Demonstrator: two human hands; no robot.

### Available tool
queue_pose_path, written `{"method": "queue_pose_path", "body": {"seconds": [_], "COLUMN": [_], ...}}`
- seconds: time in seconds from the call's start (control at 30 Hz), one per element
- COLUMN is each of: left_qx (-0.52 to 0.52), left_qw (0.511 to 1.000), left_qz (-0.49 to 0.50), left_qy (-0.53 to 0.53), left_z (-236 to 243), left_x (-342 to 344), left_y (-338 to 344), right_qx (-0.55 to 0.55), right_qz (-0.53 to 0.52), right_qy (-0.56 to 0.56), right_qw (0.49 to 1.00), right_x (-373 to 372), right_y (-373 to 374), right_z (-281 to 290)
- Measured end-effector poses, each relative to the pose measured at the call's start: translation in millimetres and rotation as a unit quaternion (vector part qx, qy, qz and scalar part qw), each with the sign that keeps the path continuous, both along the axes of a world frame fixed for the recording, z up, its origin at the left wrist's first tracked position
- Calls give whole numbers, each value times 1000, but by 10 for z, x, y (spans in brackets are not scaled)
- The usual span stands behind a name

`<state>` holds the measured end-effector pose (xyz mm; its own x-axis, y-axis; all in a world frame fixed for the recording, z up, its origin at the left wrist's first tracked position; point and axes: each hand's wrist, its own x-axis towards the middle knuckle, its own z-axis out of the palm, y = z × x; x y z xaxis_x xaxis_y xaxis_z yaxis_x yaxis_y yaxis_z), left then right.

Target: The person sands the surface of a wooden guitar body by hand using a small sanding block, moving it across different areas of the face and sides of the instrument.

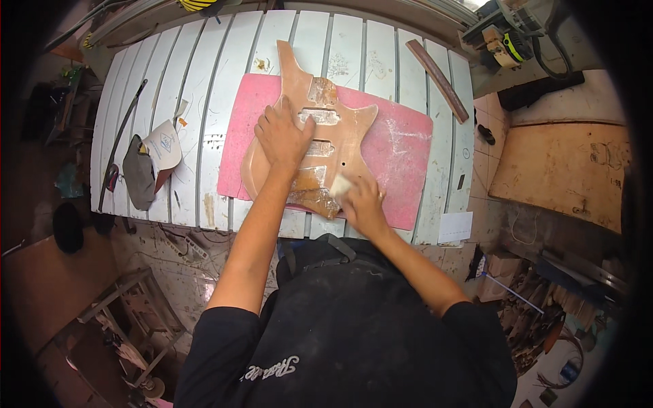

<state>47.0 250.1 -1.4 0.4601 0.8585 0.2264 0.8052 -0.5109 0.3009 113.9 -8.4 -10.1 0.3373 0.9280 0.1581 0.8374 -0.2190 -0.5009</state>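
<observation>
Guitar body: an unfinished wooden guitar body [320,146] lies flat on a pink mat [401,160] in the middle of the white slatted surface [204,102].
Left hand: my left hand [282,136] presses palm-down on the body's left half, fingers spread, closed on nothing.
Right hand: my right hand [360,204] grips a small pale sanding block [340,185] at the body's lower edge.
Doing it well: I judge it best to keep the block flat, stroke evenly, and hold my left palm firm so the body cannot slide.
Paper label: a white, fan-shaped sheet with a blue diamond mark [163,144] lies left of the guitar body, on a grey cloth [139,173].
White card: a blank white card [456,226] sits right of the body, at the surface's near edge.
</observation>
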Motion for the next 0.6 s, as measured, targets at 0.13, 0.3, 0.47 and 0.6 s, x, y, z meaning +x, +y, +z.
{"method": "queue_pose_path", "body": {"seconds": [0.13, 0.3, 0.47, 0.6], "left_qx": [53, 12, -9, -15], "left_qw": [999, 1000, 1000, 1000], "left_qz": [-2, -7, -9, 0], "left_qy": [7, -26, -17, -1], "left_z": [-33, -35, 34, 73], "left_x": [-39, -45, 14, -69], "left_y": [14, 8, -10, 22], "right_qx": [25, 59, 31, 12], "right_qz": [37, -102, 4, 50], "right_qy": [23, 23, 6, 25], "right_qw": [999, 993, 999, 998], "right_x": [287, 945, 239, 207], "right_y": [219, 1065, 154, 165], "right_z": [-14, 152, -330, -132]}}
